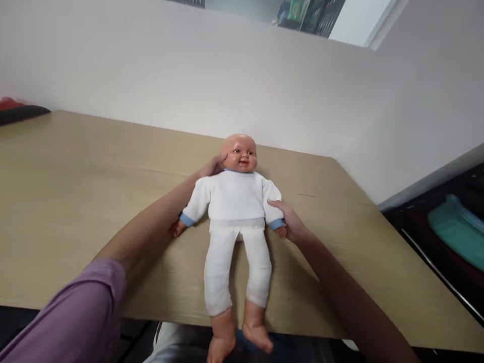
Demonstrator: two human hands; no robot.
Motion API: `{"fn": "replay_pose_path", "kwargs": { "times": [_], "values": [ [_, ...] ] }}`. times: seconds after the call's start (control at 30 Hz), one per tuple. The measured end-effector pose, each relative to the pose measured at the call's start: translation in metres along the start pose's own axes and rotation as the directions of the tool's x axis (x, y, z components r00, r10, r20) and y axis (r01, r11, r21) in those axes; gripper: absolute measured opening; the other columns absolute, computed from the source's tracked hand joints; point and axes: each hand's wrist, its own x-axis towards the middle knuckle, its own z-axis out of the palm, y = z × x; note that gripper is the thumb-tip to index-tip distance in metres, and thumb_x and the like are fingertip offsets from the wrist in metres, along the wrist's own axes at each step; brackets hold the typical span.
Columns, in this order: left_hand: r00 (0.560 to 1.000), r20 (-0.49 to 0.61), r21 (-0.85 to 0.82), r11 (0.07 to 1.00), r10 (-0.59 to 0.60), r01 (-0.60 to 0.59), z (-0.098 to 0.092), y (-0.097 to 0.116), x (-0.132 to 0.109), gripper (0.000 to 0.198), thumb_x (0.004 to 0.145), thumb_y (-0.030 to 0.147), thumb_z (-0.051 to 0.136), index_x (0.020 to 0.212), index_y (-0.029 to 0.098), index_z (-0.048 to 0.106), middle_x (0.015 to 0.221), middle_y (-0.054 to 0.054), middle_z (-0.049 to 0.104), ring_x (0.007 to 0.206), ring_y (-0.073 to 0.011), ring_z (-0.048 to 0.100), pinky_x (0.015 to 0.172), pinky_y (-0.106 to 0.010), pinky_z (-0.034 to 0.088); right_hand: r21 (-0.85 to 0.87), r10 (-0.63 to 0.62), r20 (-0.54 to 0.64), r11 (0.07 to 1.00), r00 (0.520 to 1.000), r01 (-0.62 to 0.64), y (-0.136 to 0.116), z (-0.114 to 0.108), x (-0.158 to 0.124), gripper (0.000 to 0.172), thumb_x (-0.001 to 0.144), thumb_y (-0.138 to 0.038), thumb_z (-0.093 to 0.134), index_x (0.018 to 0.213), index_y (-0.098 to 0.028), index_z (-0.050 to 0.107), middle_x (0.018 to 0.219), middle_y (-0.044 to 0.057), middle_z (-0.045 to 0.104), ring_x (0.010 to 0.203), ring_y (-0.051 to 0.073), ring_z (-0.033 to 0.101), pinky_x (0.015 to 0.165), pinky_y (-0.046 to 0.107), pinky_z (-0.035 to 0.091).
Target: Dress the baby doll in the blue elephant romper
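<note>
A baby doll (pixel 236 196) in a white long-sleeved top with blue cuffs and white trousers is face up over the table, head away from me. Its bare feet reach past the table's near edge. My left hand (pixel 218 164) cups the side of the doll's head and neck, thumb against its cheek; the other fingers are hidden behind the head. With my right hand (pixel 290 220) I grip the doll's sleeve near the cuff, thumb on top and the remaining fingers out of sight underneath. Whether the doll's back touches the table I cannot tell.
The light wooden table (pixel 94 171) runs up to a pale wall (pixel 151 70) with a window opening above. A dark object (pixel 22 114) with something red lies at the far left. Beyond the table's right edge is a green item (pixel 457 229) on a dark surface.
</note>
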Motion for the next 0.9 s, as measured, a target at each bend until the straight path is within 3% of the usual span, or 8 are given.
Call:
{"fn": "replay_pose_path", "kwargs": {
  "times": [0.1, 0.17, 0.27, 0.4, 0.57, 0.73, 0.9],
  "values": [
    [0.999, 0.004, 0.010, 0.999, -0.052, 0.052, -0.012, -0.002, 0.011, 0.072, 0.098, 0.048, 0.057, 0.151, 0.001, 0.054, 0.152, -0.020, 0.064, 0.151, -0.0412, 0.050, 0.130, -0.057, 0.030, -0.111, 0.067, 0.043, 0.992, 0.997, -0.062, 0.006, -0.016, 0.004, 0.036, 0.079, -0.052, 0.080, 0.087, -0.019, 0.069, 0.068, 0.001, 0.073, 0.055, 0.015, 0.064, 0.056, 0.026, 0.055],
    [0.994, -0.008, 0.018, 0.994, -0.106, 0.106, -0.020, -0.006, 0.016, 0.068, 0.094, 0.048, 0.061, 0.146, 0.004, 0.061, 0.150, -0.018, 0.067, 0.151, -0.0408, 0.049, 0.130, -0.054, 0.031, -0.286, 0.034, 0.016, 0.958, 0.999, -0.028, 0.008, -0.026, 0.004, 0.041, 0.082, -0.054, 0.078, 0.098, -0.018, 0.070, 0.076, 0.003, 0.077, 0.059, 0.016, 0.064, 0.055, 0.027, 0.051],
    [0.984, -0.035, 0.016, 0.984, -0.175, 0.176, -0.032, -0.013, 0.025, 0.065, 0.091, 0.048, 0.066, 0.142, 0.008, 0.066, 0.148, -0.017, 0.069, 0.149, -0.0404, 0.052, 0.130, -0.052, 0.034, -0.539, -0.123, -0.062, 0.839, 0.991, 0.070, 0.012, -0.037, 0.007, 0.045, 0.087, -0.057, 0.071, 0.108, -0.017, 0.073, 0.089, 0.007, 0.080, 0.070, 0.021, 0.068, 0.064, 0.030, 0.051],
    [0.970, -0.129, 0.007, 0.978, -0.207, 0.209, -0.046, -0.027, 0.039, 0.061, 0.090, 0.047, 0.068, 0.138, 0.010, 0.070, 0.145, -0.016, 0.071, 0.145, -0.0380, 0.058, 0.130, -0.051, 0.035, -0.742, -0.363, -0.089, 0.646, 0.927, 0.181, 0.021, -0.043, 0.011, 0.050, 0.091, -0.063, 0.064, 0.102, -0.016, 0.077, 0.094, 0.009, 0.079, 0.084, 0.026, 0.069, 0.076, 0.033, 0.051],
    [0.966, -0.140, 0.028, 0.974, -0.217, 0.223, -0.053, -0.038, 0.050, 0.056, 0.088, 0.048, 0.072, 0.129, 0.011, 0.074, 0.140, -0.016, 0.074, 0.145, -0.0385, 0.058, 0.129, -0.051, 0.037, -0.746, -0.443, -0.095, 0.624, 0.891, 0.231, 0.034, -0.043, 0.015, 0.053, 0.095, -0.066, 0.059, 0.087, -0.016, 0.074, 0.079, 0.004, 0.072, 0.073, 0.022, 0.063, 0.068, 0.030, 0.046],
    [0.973, -0.076, 0.025, 0.975, -0.216, 0.219, -0.046, -0.035, 0.046, 0.059, 0.093, 0.047, 0.068, 0.139, 0.011, 0.069, 0.145, -0.016, 0.071, 0.146, -0.0377, 0.057, 0.129, -0.051, 0.037, -0.735, -0.432, -0.100, 0.639, 0.896, 0.226, 0.036, -0.045, 0.021, 0.053, 0.096, -0.066, 0.058, 0.085, -0.017, 0.072, 0.077, 0.003, 0.070, 0.072, 0.021, 0.061, 0.067, 0.030, 0.044],
    [0.960, -0.160, 0.036, 0.971, -0.229, 0.238, -0.048, -0.037, 0.042, 0.059, 0.092, 0.050, 0.070, 0.135, 0.010, 0.072, 0.138, -0.016, 0.075, 0.143, -0.0391, 0.059, 0.128, -0.049, 0.038, -0.695, -0.426, -0.087, 0.674, 0.901, 0.251, 0.036, -0.046, 0.024, 0.051, 0.095, -0.064, 0.058, 0.094, -0.016, 0.076, 0.087, 0.005, 0.076, 0.080, 0.024, 0.066, 0.073, 0.031, 0.048]
  ]
}}
